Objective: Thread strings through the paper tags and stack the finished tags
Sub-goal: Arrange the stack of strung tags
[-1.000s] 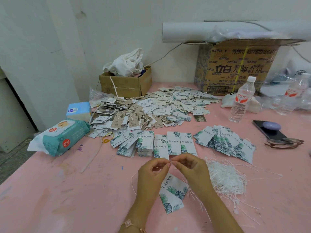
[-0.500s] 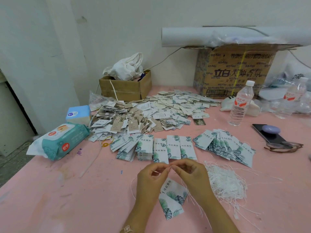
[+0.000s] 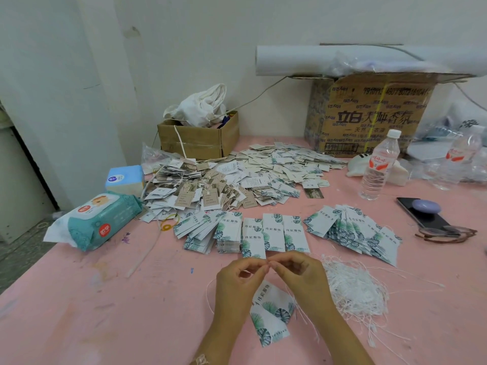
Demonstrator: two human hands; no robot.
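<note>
A: Surface and room, please.

B: A pink surface (image 3: 105,312) is running up to a white wall (image 3: 184,35). Against the wall, a small cardboard box (image 3: 195,140) is holding white cloth (image 3: 203,106), and a large printed carton (image 3: 369,114) is carrying a white roll (image 3: 303,60). A loose tag heap (image 3: 237,180) is spreading across the middle. Nearer, stacked tags (image 3: 274,233) with a leaf print are lying in a row, with fanned tags (image 3: 353,230) to their right. A wipes pack (image 3: 102,222) and a blue tissue pack (image 3: 125,176) are sitting at the left edge. A water bottle (image 3: 379,167), a phone (image 3: 419,214) and glasses (image 3: 445,234) are sitting on the right.

A: Hands?

B: The left hand (image 3: 237,283) and right hand (image 3: 303,277) are meeting fingertip to fingertip, fingers curled, each pinching a thin white string (image 3: 207,295). The held tags (image 3: 271,312), leaf-printed, are showing just below the hands; cannot tell whether they are hanging on the string or resting on the surface. The string pile (image 3: 353,288) is lying just right of the right hand.

A: Against one second ago?

B: The fingertips, then slightly apart with string showing between them, are now touching. The tags below are keeping their place. The whole scene is sitting a little lower in view.
</note>
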